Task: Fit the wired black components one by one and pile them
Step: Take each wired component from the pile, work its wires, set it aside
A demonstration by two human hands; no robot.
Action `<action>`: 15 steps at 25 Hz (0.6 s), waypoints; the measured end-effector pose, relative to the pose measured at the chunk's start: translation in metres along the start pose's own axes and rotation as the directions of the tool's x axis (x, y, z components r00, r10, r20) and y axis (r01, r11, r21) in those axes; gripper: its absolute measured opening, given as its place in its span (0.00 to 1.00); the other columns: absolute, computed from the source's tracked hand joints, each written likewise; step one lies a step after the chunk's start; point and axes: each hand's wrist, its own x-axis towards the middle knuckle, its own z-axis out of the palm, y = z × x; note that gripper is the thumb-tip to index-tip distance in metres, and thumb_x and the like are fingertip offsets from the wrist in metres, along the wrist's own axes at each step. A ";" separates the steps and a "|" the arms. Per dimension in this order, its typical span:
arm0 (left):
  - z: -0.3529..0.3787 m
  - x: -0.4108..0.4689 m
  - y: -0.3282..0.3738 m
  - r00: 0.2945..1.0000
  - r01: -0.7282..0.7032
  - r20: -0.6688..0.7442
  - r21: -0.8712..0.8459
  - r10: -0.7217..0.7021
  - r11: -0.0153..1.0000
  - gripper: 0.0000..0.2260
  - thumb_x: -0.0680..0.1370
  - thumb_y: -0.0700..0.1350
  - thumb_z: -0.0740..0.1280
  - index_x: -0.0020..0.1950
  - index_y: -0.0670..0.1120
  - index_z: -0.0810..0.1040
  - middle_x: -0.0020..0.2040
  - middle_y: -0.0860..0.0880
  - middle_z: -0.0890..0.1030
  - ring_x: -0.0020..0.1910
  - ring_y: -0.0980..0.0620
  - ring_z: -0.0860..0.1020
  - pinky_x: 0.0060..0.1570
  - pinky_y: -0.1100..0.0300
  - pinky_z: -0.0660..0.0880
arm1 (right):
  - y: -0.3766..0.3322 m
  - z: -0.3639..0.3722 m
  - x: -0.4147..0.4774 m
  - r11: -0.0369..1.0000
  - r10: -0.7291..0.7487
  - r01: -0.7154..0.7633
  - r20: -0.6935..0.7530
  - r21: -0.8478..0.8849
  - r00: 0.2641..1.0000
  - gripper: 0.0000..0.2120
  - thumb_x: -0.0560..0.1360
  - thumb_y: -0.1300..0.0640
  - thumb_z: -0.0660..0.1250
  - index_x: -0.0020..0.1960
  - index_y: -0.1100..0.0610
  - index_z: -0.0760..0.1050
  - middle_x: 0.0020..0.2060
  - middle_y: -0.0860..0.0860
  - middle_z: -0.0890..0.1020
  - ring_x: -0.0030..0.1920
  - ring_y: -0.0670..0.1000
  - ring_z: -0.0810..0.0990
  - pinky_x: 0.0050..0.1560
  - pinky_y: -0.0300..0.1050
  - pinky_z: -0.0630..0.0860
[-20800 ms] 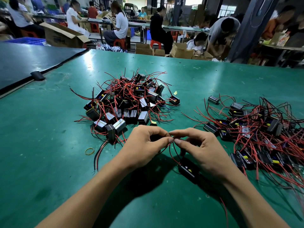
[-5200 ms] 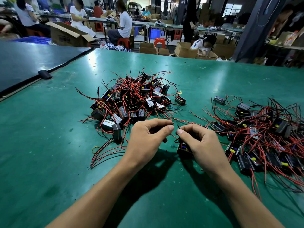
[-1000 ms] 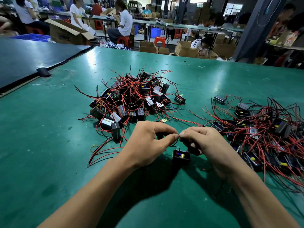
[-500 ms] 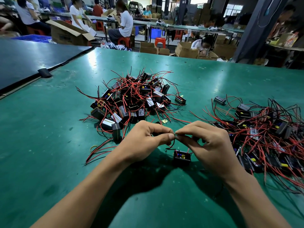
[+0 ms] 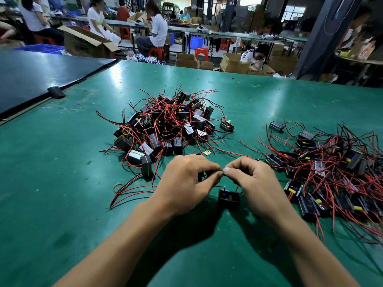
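left hand: fingers curled, thumb and forefinger pinched narrow. A dark bit shows under the curled fingers, can't tell what it is.
right hand: same posture, thumb and forefinger pinched, the other fingers curled under.
contact: the two pinches meet tip to tip, above the table.
component: small black box, upright on the table, just below the meeting fingertips and between the wrists. Something blue shows in its open top.
leads: thin red and black wires rise from the component into both pinches. Where they end inside the fingers is hidden.
left pile: heap of black boxes tangled in red and black wire, beyond the left hand. Near it, not touching.
right pile: wider, flatter spread of the same parts, several with yellow bits showing. Its near edge lies just beside the right hand.
strays: one box at the left pile's right edge, another at the right pile's far left corner.
band: yellow rubber loop on the table among loose wire ends, left of the left hand.
mat: dark sheet on the far left.
background: workers seated at long benches, open cardboard boxes on the floor.
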 end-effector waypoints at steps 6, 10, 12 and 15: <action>-0.002 -0.001 0.000 0.996 -0.056 -0.071 0.089 0.063 0.994 0.06 0.74 0.46 0.72 0.47 0.46 0.85 0.39 0.52 0.81 0.34 0.52 0.76 0.37 0.55 0.75 | 0.000 -0.008 0.002 0.996 0.078 -0.082 0.111 0.029 0.991 0.08 0.77 0.58 0.70 0.39 0.56 0.81 0.25 0.41 0.76 0.28 0.38 0.70 0.34 0.33 0.66; -0.016 0.008 -0.012 0.897 0.145 -0.422 -0.004 -0.133 0.989 0.10 0.76 0.42 0.70 0.57 0.45 0.81 0.45 0.51 0.79 0.37 0.53 0.76 0.42 0.64 0.72 | 0.001 -0.014 0.002 0.999 0.031 -0.026 0.124 -0.047 0.992 0.10 0.79 0.51 0.66 0.43 0.51 0.84 0.31 0.43 0.82 0.31 0.38 0.75 0.37 0.32 0.71; -0.020 0.010 -0.018 0.852 0.310 -0.417 -0.085 -0.317 0.947 0.12 0.77 0.39 0.69 0.60 0.46 0.79 0.45 0.50 0.80 0.40 0.53 0.77 0.41 0.68 0.73 | 0.003 -0.011 0.002 0.998 0.007 -0.005 0.048 -0.055 0.999 0.09 0.80 0.54 0.66 0.46 0.49 0.84 0.34 0.43 0.83 0.33 0.39 0.77 0.38 0.30 0.72; -0.019 0.009 -0.027 0.864 0.464 -0.153 -0.126 -0.479 0.877 0.13 0.78 0.43 0.69 0.62 0.50 0.79 0.45 0.54 0.83 0.44 0.59 0.80 0.44 0.71 0.75 | 0.005 -0.006 0.000 1.000 0.014 -0.014 0.042 0.003 0.999 0.09 0.79 0.61 0.68 0.51 0.49 0.83 0.42 0.44 0.86 0.42 0.41 0.83 0.47 0.31 0.76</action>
